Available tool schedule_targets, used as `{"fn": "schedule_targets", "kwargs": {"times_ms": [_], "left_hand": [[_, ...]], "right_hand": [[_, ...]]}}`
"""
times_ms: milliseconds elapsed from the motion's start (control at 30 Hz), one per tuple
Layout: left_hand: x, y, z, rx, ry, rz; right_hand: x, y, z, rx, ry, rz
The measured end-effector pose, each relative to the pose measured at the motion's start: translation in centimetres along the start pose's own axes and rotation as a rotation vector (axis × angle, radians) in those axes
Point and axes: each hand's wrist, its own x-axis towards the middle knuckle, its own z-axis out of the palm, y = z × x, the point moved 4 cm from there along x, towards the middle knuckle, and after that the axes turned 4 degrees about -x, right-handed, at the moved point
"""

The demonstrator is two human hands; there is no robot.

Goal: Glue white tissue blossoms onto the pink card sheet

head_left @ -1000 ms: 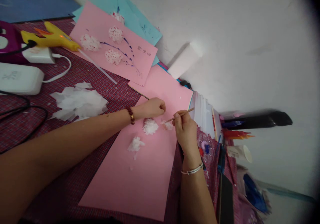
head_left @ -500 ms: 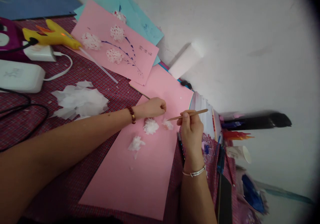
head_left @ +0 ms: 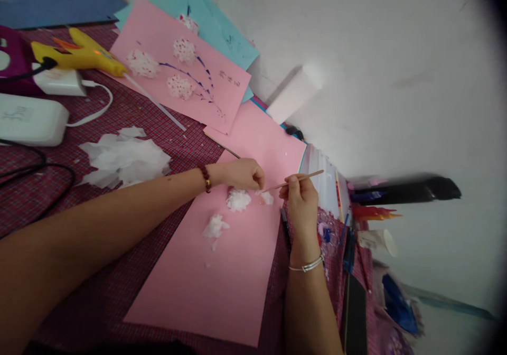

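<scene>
My right hand (head_left: 303,196) pinches a slim wooden stick (head_left: 315,175), its pointed tip reaching left to a small white tissue-paper tuft (head_left: 267,198) on the pink sheet (head_left: 233,281). Just above that tuft is my left hand (head_left: 249,174), fingers curled and pressed together; whatever they may hold is hidden. Below its knuckles sits a fuller white tissue-paper flower (head_left: 238,199). Another ruffled flower (head_left: 216,226) lies lower on the same sheet.
White tissue pieces (head_left: 124,157) are piled on the checked cloth at left. A yellow glue gun (head_left: 79,54) points at a finished pink flower picture (head_left: 222,99). White adapter (head_left: 31,120) and black cables lie far left; a paper cup (head_left: 378,242) stands right.
My left hand has dipped slightly toward the small tuft. The right hand and the stick have shifted a little left, the tip staying at the tuft.
</scene>
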Motion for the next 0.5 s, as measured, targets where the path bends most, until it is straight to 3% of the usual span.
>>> {"fn": "schedule_targets", "kwargs": {"times_ms": [200, 367, 500], "left_hand": [[0.2, 0.5, 0.5, 0.249, 0.045, 0.094], [0.0, 0.9, 0.6, 0.257, 0.058, 0.070], [-0.2, 1.2, 0.6, 0.246, 0.093, 0.034]], "right_hand": [[0.2, 0.4, -0.2, 0.037, -0.028, 0.040], [0.4, 1.5, -1.1, 0.240, 0.110, 0.199], [0.4, 1.5, -1.1, 0.271, 0.127, 0.203]]}}
